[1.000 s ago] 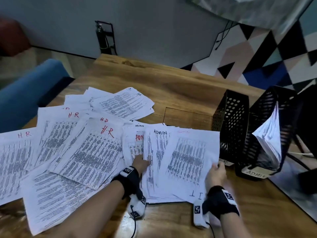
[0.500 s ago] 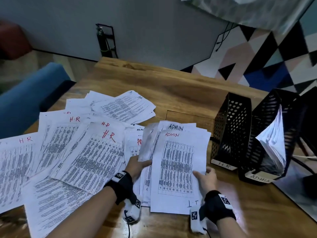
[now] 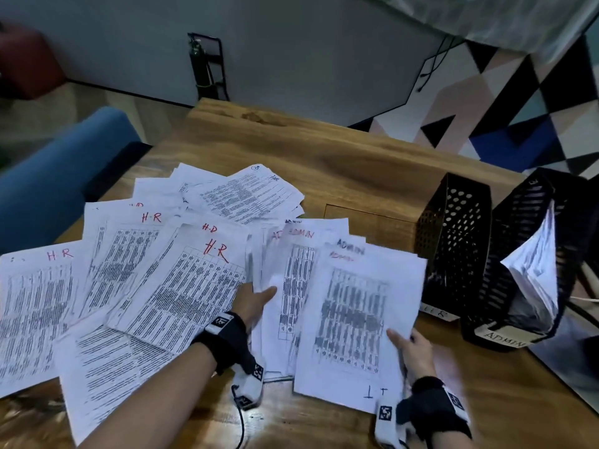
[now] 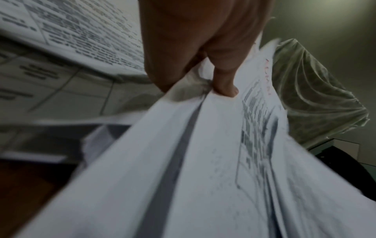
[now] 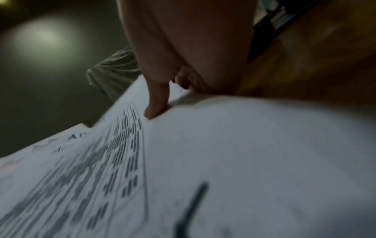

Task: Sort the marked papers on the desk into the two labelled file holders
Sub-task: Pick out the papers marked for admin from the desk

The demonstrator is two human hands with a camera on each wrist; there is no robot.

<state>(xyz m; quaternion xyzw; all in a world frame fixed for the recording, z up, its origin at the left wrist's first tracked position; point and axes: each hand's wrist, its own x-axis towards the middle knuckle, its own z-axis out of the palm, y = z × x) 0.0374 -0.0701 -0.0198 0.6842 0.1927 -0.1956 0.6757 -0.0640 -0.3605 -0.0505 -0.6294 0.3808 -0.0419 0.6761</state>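
Note:
Sheets marked HR (image 3: pixel 181 286) in red lie fanned over the left of the wooden desk (image 3: pixel 324 163). A stack of ADMIN papers (image 3: pixel 353 319) is lifted at the centre. My left hand (image 3: pixel 256 301) pinches the stack's left edge, thumb on top; the left wrist view shows the thumb (image 4: pixel 223 83) pressing the ADMIN papers (image 4: pixel 203 161). My right hand (image 3: pixel 410 346) grips the lower right edge, thumb on the top sheet (image 5: pixel 223 153). Two black mesh file holders stand at the right: the HR holder (image 3: pixel 453 241) and the ADMIN holder (image 3: pixel 525 254), which has papers in it.
A blue chair (image 3: pixel 58 176) stands left of the desk. A further pile of sheets (image 3: pixel 246 196) lies behind the HR sheets. A patterned wall is behind the holders, and a cable (image 3: pixel 583 299) runs at the far right.
Both hands have lifted the ADMIN stack and swung it a little rightward toward the holders. The sheets in it have fanned apart. The HR sheets lie as before.

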